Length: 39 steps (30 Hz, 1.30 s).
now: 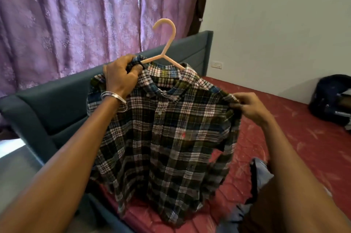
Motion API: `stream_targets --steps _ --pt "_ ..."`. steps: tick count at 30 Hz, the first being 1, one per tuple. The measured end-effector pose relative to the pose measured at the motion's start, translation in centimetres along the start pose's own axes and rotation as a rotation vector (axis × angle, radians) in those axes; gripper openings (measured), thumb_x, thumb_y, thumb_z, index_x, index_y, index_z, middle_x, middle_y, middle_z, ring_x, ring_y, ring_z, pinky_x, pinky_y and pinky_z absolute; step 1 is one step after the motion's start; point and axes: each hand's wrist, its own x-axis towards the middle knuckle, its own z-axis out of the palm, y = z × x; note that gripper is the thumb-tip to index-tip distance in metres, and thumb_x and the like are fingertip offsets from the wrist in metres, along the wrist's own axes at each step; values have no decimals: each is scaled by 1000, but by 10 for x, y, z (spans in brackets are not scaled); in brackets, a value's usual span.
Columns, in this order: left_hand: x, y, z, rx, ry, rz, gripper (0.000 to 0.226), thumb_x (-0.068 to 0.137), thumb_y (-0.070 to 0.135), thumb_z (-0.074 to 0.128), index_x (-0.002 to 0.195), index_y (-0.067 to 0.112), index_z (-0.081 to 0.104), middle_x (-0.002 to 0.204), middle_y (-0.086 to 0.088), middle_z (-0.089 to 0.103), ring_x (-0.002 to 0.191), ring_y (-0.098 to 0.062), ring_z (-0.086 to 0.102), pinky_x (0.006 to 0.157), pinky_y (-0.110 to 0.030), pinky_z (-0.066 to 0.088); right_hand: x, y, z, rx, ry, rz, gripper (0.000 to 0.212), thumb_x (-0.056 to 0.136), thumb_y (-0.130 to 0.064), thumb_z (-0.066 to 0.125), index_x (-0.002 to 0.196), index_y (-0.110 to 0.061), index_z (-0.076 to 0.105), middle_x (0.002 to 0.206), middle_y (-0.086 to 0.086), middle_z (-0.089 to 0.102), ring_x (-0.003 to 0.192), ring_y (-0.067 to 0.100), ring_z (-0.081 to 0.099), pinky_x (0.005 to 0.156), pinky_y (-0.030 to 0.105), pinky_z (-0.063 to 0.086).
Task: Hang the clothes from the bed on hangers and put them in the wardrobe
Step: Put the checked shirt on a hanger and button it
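Left hand (121, 75) gripping plaid shirt (167, 137) and hanger (165, 46), right hand (248, 107) pinching its shoulder

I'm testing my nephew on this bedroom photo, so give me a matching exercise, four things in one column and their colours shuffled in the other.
Things:
1. hanger
2. bedsheet
3. headboard
4. curtain

Colours:
A. dark teal-grey
B. purple
C. pale pink
D. red

Pairs: 1-C, 2-D, 3-A, 4-B
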Motion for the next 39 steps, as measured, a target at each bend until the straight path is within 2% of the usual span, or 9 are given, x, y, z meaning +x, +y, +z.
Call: stream_targets --steps 4,8,14,20,26,29,32,35,39 --pt "0 5 -11 77 63 -58 25 78 38 53 88 20 67 68 -5 63 72 -30 58 78 -45 49 39 -1 12 -36 410 49 29 88 -7 56 113 -13 67 107 9 71 103 25 65 94 43 51" --pt "0 19 -18 139 149 -76 19 78 37 54 84 24 68 60 1 58 68 -28 56 76 -42 49 59 -93 38 251 117 -375 31 89 -27 65 119 -30 61 104 -3 70 95 8 65 84 25 50" --pt "-7 11 -86 164 390 -280 34 75 41 55 89 15 72 79 -12 70 79 -30 63 72 -36 52 93 -176 86 124 -55 -776 33 89 -39 52 88 -11 69 66 -10 58 67 2 49 62 28 41" --pt "-79 8 -231 611 524 -200 22 87 19 56 104 17 70 95 -8 72 87 -24 64 71 -32 45 54 -297 156 142 -84 -1050 39 90 -42 46 105 -16 70 91 20 71 85 39 65 66 43 47" --pt "-159 31 -396 778 657 -146 33 94 8 44 122 11 60 89 4 66 83 -11 60 71 -18 44 -33 -444 192 389 -338 -1375 54 85 -53 52 119 -13 65 83 4 71 68 6 58 66 27 48" --pt "-190 49 -469 785 805 -164 24 98 24 45 112 20 63 89 16 65 79 -10 63 72 -27 51 -87 -503 205 422 -344 -1573 79 75 -48 71 141 -14 44 91 3 61 76 4 49 71 20 41" --pt "-223 76 -554 802 920 -187 12 94 34 52 98 33 62 82 10 69 71 -26 64 61 -43 52 -153 -556 235 201 -270 -1728 108 67 -56 76 152 -25 17 128 9 47 115 27 48 84 44 52" --pt "-249 99 -629 861 960 -221 7 87 45 54 86 48 61 81 -2 71 77 -38 64 66 -50 52 -219 -601 262 106 -27 -1849 125 60 -64 74 153 -14 8 133 11 42 118 31 41 64 47 55" --pt "-283 116 -692 924 967 -288 15 90 31 60 79 40 63 77 14 68 78 -7 66 72 -28 54 -286 -643 281 136 92 -1874 120 59 -68 71 149 -4 24 120 11 54 102 29 49 43 36 49"
